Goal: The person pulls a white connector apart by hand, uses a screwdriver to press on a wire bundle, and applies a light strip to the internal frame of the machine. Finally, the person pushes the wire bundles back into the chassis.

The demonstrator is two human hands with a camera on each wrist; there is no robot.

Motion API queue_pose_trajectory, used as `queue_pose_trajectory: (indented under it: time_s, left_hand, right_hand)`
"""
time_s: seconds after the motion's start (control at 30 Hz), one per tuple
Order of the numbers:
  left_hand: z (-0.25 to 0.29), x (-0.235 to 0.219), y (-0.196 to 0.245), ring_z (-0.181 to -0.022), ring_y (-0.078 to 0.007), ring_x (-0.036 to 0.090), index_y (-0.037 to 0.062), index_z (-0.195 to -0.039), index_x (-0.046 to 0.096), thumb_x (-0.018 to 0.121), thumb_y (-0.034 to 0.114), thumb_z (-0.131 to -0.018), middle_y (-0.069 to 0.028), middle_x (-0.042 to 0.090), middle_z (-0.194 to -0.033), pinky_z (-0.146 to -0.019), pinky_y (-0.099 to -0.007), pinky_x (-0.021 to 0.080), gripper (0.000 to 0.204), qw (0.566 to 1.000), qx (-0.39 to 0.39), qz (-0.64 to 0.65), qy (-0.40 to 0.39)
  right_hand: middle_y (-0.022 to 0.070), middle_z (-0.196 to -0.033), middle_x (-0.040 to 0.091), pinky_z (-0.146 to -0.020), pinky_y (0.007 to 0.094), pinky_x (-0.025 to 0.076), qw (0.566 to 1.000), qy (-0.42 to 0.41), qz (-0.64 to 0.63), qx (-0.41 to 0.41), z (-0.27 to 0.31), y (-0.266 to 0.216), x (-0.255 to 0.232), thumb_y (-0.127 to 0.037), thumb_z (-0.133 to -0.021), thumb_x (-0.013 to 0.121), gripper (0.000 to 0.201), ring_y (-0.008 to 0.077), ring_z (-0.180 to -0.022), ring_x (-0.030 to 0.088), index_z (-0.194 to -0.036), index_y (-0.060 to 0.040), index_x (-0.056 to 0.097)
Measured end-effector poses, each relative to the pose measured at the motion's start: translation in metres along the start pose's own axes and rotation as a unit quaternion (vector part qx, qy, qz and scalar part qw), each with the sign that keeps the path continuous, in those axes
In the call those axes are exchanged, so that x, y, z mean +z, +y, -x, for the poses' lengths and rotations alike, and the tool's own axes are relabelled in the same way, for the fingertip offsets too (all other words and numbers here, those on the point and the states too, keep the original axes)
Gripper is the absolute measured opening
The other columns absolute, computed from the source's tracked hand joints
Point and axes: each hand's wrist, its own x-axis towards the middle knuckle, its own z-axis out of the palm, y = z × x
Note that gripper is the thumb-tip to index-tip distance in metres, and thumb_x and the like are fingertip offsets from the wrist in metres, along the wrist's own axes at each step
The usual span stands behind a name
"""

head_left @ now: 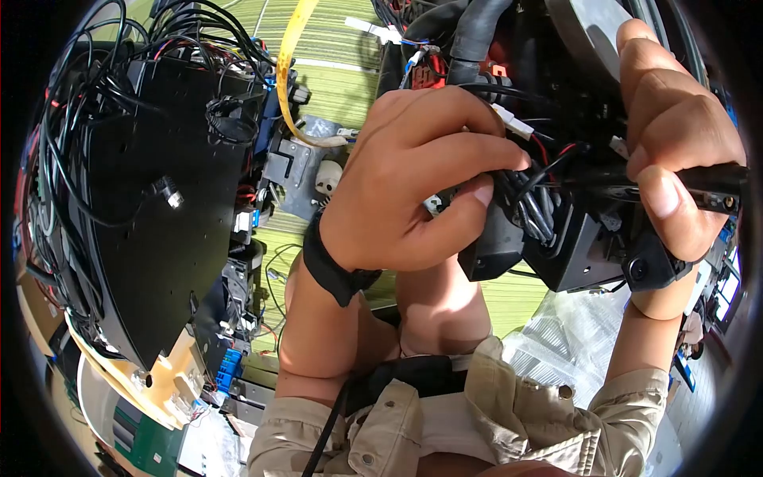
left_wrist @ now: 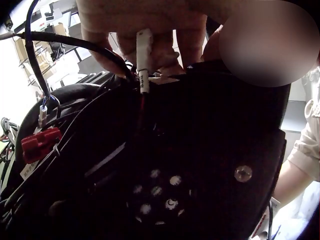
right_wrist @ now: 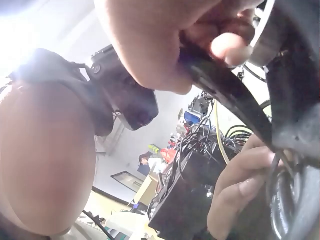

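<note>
My left hand [head_left: 417,171] bends its fingers and thumb around one end of a looped bundle of dark cables [head_left: 534,208], pinching it at the machine's edge. In the right wrist view, the same fingertips meet the grey cable loops [right_wrist: 282,200]. My right hand [head_left: 675,131] grips a black flat bar [right_wrist: 227,92] between thumb and curled fingers. This bar runs from the right hand toward the cable bundle. Below it sits a black angular bracket [head_left: 584,258]. A white connector [left_wrist: 144,55] with a red wire hangs close beside the left fingers.
At left stands a large black panel [head_left: 159,199] topped by tangled black cables. A yellow strap [head_left: 284,71] hangs between the two assemblies. Red connectors [left_wrist: 41,145] and thick hoses [head_left: 477,40] lie beyond the left hand. Clear plastic wrap [head_left: 556,342] covers the floor below.
</note>
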Motion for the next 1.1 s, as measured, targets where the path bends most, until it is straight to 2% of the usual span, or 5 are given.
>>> queue_pose_trajectory:
  time_s: [0.2, 0.27, 0.53, 0.9, 1.1]
  left_hand:
    - [0.002, 0.003, -0.002, -0.083, -0.0264, 0.059, 0.0007, -0.092, 0.064, 0.057, 0.005, -0.067, -0.0156, 0.058, -0.091, -0.075, -0.0344, 0.046, 0.026, 0.997, -0.048, 0.046, 0.027]
    - [0.001, 0.0, -0.004, -0.082, -0.0263, 0.059, 0.0016, -0.088, 0.064, 0.059, 0.005, -0.068, -0.0141, 0.059, -0.089, -0.073, -0.0346, 0.046, 0.022, 1.0, 0.005, -0.009, 0.014]
    - [0.004, -0.005, -0.001, -0.079, -0.0253, 0.058, 0.0036, -0.09, 0.068, 0.06, 0.007, -0.07, -0.0119, 0.06, -0.088, -0.072, -0.0331, 0.045, 0.022, 0.998, 0.021, -0.057, 0.033]
    - [0.006, -0.002, -0.005, -0.077, -0.0244, 0.058, 0.0023, -0.089, 0.068, 0.059, 0.005, -0.07, -0.0123, 0.06, -0.089, -0.071, -0.0327, 0.044, 0.022, 0.997, 0.031, -0.049, 0.041]
    - [0.005, -0.001, -0.006, -0.076, -0.0248, 0.058, 0.0033, -0.087, 0.067, 0.06, 0.006, -0.067, -0.012, 0.059, -0.087, -0.07, -0.0329, 0.045, 0.021, 0.998, 0.031, -0.04, 0.04]
  right_hand:
    - [0.0034, -0.056, 0.043, -0.066, 0.038, 0.03, 1.0, 0.002, 0.007, 0.016, 0.005, 0.002, 0.002, -0.027, -0.074, 0.061, 0.023, 0.0192, -0.057, 0.034, -0.067, -0.0091, 0.05]
    - [0.0029, -0.056, 0.042, -0.066, 0.0374, 0.03, 0.999, 0.041, -0.018, 0.027, 0.005, 0.001, 0.007, -0.028, -0.075, 0.061, 0.024, 0.0189, -0.056, 0.034, -0.066, -0.0091, 0.05]
    - [0.0013, -0.057, 0.043, -0.071, 0.0414, 0.031, 0.999, 0.042, -0.016, 0.004, 0.008, 0.006, 0.003, -0.032, -0.076, 0.062, 0.027, 0.0185, -0.056, 0.035, -0.068, -0.009, 0.051]
    - [0.0029, -0.059, 0.047, -0.072, 0.0426, 0.031, 0.997, -0.08, -0.012, -0.018, 0.001, 0.005, -0.009, -0.03, -0.075, 0.063, 0.022, 0.0188, -0.056, 0.038, -0.073, -0.0099, 0.055]
    - [0.0031, -0.059, 0.046, -0.076, 0.0455, 0.033, 0.998, -0.058, 0.031, 0.005, 0.0, -0.013, 0.001, -0.027, -0.074, 0.065, 0.02, 0.0204, -0.057, 0.038, -0.075, -0.0096, 0.055]
